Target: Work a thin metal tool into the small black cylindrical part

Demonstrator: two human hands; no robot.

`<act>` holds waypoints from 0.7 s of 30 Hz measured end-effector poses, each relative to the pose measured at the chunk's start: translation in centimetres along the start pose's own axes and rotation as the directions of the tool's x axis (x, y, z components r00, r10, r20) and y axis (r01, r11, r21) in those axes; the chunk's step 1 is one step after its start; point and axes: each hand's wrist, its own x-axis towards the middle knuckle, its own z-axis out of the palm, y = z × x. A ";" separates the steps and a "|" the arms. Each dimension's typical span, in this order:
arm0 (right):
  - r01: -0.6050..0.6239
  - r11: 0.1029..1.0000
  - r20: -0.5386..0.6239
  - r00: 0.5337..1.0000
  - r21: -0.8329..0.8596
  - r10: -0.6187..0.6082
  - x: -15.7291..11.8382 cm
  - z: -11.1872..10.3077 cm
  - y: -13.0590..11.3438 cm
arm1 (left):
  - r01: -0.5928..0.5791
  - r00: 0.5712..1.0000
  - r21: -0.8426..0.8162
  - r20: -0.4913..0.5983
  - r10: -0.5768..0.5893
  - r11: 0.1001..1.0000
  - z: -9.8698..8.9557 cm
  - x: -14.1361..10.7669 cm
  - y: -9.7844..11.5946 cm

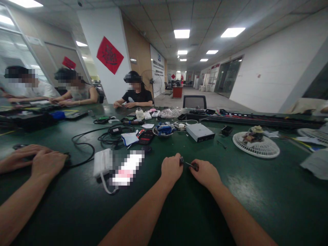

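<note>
My left hand is closed around a small dark part that sticks out at its fingertips, just above the green table. Facing it from the right, my right hand grips a thin metal tool, likely a small screwdriver. The tool's shaft points left toward the dark part, and a small gap seems to lie between them. My fingers hide most of both items. Beyond my hands lies a silver and black box-shaped drive.
Another person's hands rest at the left, near a white power bank and a blurred lit phone. Black cables, a bowl with blue items and a white fan grille lie further back. Several people sit opposite.
</note>
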 end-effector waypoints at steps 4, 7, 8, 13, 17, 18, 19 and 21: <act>-0.002 0.993 -0.050 0.999 0.115 0.008 0.1 0.1 0.2 | 0.032 0.997 0.015 0.068 -0.033 0.999 -0.4 -0.1 0.4; 0.022 0.956 -0.158 0.987 0.292 0.026 0.3 0.5 0.5 | 0.025 0.993 0.005 0.114 -0.025 1.000 -0.7 -0.1 0.7; 0.028 0.934 -0.178 0.983 0.355 0.038 0.5 0.7 0.7 | 0.013 0.992 0.008 0.123 -0.014 1.000 -0.8 -0.1 0.8; 0.034 0.773 -0.133 0.989 0.634 0.065 1.0 1.3 1.4 | -0.061 0.990 0.038 0.132 0.055 0.997 -0.4 -0.2 0.9; -0.011 0.718 -0.044 0.997 0.696 0.057 0.9 1.0 1.4 | -0.076 0.991 0.038 0.117 0.071 0.996 -0.2 -0.3 0.8; -0.028 0.722 -0.027 0.998 0.692 0.065 0.9 0.9 1.4 | -0.075 0.990 0.038 0.120 0.070 0.996 -0.2 -0.3 0.8; -0.037 0.724 -0.019 0.997 0.689 0.069 0.8 0.9 1.3 | -0.072 0.990 0.040 0.125 0.067 0.997 -0.3 -0.3 0.8; -0.020 0.718 -0.026 0.998 0.696 0.052 0.8 0.9 1.3 | -0.069 0.988 0.045 0.140 0.062 0.997 -0.5 -0.3 0.9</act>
